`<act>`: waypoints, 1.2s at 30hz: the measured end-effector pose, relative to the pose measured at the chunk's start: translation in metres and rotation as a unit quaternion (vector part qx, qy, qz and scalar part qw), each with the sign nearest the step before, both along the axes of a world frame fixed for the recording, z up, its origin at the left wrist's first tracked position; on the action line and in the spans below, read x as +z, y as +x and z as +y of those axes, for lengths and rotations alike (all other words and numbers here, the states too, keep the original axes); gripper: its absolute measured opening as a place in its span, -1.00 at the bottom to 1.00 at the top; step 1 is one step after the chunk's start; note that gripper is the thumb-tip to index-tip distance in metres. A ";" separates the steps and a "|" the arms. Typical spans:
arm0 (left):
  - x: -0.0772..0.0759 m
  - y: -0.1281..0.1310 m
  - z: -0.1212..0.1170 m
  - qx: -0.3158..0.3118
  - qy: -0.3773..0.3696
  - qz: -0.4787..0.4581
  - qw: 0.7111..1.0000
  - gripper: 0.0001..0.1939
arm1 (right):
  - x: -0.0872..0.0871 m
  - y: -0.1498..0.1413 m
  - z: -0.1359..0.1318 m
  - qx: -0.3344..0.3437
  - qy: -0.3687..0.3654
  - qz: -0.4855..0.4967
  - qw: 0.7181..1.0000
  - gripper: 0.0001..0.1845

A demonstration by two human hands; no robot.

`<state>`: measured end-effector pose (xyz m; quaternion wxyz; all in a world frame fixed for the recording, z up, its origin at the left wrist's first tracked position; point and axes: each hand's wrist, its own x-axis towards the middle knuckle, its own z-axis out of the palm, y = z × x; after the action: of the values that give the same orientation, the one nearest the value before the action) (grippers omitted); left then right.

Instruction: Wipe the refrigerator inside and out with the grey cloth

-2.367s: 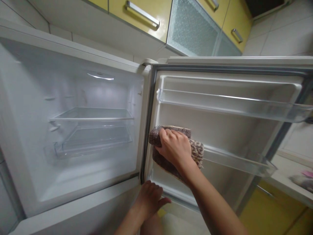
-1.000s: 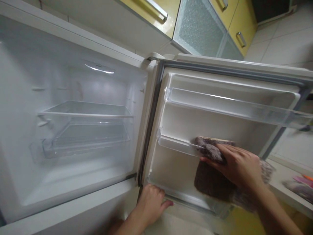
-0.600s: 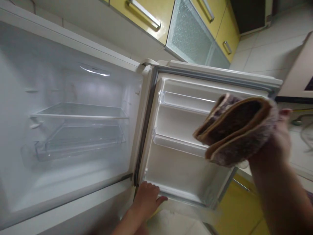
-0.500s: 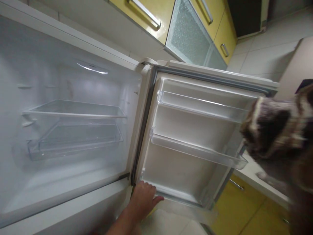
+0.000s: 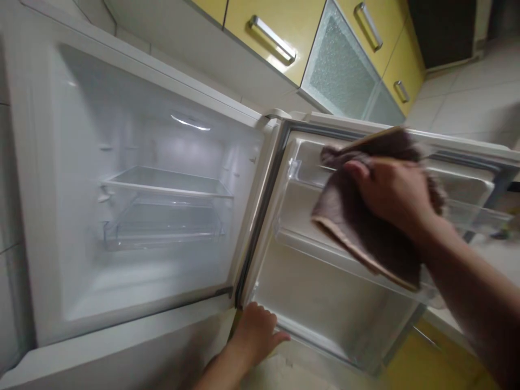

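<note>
My right hand [image 5: 392, 192] grips a folded brown cloth [image 5: 357, 233] with a tan edge, held up against the upper shelf [image 5: 467, 214] of the open fridge door [image 5: 320, 292]. Below, my left hand [image 5: 258, 333] rests on the bottom edge of the door near the hinge, with its fingers curled over the lip. The fridge compartment [image 5: 134, 189] to the left stands open, white and lit inside, with a glass shelf [image 5: 166, 184] and a clear drawer [image 5: 162, 222] beneath it, nothing stored on them.
Yellow wall cabinets with metal handles [image 5: 272, 38] and a frosted glass panel [image 5: 339, 67] hang above the fridge. White tiles cover the wall at right. A yellow lower cabinet [image 5: 422, 352] shows behind the door's bottom right corner.
My right hand wiped along the lower door shelf to the right, swung the cloth off to the right, then brought it back up to the upper door shelf. My left hand stayed on the door's bottom edge.
</note>
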<state>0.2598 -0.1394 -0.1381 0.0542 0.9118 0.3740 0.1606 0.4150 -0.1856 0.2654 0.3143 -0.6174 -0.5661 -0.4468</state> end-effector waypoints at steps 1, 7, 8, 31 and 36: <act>0.002 0.000 -0.001 0.003 -0.003 0.002 1.000 -0.32 | 0.000 -0.012 0.004 -0.041 -0.037 -0.047 0.997 -0.19; 0.005 0.002 0.001 -0.005 0.007 0.014 1.000 -0.29 | 0.015 -0.074 0.038 -0.062 -0.176 -0.154 0.970 0.02; 0.003 0.002 0.003 -0.008 0.009 0.010 1.000 -0.29 | 0.017 -0.078 0.042 -0.054 -0.178 -0.161 0.969 0.01; -0.025 0.001 0.009 0.012 0.008 -0.033 0.999 -0.44 | 0.008 0.128 -0.069 -0.221 -0.149 -0.077 0.961 -0.24; -0.021 0.008 0.014 -0.001 -0.025 0.018 1.000 -0.36 | 0.009 0.115 -0.068 -0.223 -0.153 -0.013 0.963 -0.37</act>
<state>0.2679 -0.1252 -0.1592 0.0702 0.9131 0.3784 0.1345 0.5304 -0.2531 0.2744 0.1012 -0.7627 -0.4799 -0.4216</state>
